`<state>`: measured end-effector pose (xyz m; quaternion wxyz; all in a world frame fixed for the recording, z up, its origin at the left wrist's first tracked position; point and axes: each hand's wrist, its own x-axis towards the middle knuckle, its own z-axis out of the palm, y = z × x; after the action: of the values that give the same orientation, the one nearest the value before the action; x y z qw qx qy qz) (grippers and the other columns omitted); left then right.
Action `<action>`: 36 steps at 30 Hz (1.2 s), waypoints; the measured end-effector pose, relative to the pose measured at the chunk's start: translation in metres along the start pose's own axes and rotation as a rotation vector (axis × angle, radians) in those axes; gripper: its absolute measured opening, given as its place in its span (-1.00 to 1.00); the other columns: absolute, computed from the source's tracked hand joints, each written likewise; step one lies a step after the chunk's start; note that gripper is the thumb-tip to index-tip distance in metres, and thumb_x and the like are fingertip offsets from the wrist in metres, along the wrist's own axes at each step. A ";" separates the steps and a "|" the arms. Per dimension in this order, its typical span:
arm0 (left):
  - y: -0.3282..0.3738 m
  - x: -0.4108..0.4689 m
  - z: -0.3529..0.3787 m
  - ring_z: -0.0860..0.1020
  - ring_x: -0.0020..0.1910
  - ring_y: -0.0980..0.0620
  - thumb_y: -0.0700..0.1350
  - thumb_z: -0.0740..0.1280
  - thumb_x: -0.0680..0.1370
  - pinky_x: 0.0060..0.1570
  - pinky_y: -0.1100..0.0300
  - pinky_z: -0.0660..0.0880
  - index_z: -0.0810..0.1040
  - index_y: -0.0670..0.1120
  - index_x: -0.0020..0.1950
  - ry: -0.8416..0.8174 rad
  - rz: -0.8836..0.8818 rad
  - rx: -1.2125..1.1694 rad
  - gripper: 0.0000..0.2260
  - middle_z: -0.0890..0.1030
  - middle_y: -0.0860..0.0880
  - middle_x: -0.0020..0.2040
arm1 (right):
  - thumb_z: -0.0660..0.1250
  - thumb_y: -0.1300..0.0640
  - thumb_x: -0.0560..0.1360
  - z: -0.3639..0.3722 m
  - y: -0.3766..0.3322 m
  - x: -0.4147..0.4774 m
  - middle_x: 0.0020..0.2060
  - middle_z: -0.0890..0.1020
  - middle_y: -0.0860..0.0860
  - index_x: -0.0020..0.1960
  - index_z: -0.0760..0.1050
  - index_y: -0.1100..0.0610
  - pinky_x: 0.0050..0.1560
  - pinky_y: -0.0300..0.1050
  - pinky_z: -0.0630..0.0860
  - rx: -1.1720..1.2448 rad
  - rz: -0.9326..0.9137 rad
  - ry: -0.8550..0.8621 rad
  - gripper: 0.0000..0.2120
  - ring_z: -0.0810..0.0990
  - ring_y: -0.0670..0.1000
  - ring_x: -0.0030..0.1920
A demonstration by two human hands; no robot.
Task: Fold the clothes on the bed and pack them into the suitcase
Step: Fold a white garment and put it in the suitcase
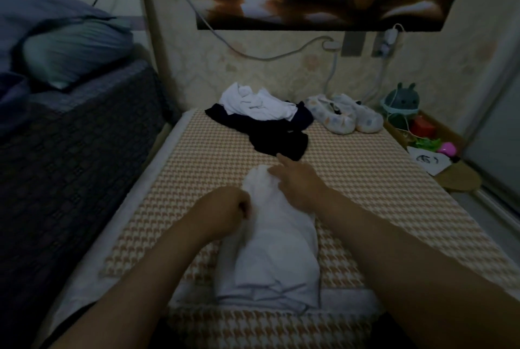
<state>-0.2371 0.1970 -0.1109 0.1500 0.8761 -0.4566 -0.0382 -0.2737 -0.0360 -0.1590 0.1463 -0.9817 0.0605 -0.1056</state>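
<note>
One garment partly folded, the rest untouched, no suitcase in view.
A white garment (275, 250) is laid lengthwise on the near part of the bed (380, 180), already narrowed into a strip. A pile of white and dark clothes (261, 118) is left unfolded at the far end, and nothing is seen packed. The left hand (225, 208) is curled on the garment's left edge, and the right hand (295, 182) is laid on its far end with fingers stretched out.
</note>
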 end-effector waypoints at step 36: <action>-0.006 -0.030 0.041 0.46 -0.21 -0.03 -0.06 0.19 0.62 -0.37 0.15 0.19 0.30 -0.17 0.18 0.105 -0.212 -0.201 -0.77 0.47 -0.06 -0.09 | -0.04 -0.21 0.57 0.008 -0.061 -0.082 0.55 0.11 0.05 0.53 0.20 -0.03 0.52 0.05 -0.03 -0.049 -0.138 -0.076 -0.43 0.04 0.06 0.55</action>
<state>-0.2577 0.2152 -0.1543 0.2556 0.9008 -0.3469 -0.0537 -0.3462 0.0362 -0.1641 0.1166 -0.9902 -0.0102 -0.0767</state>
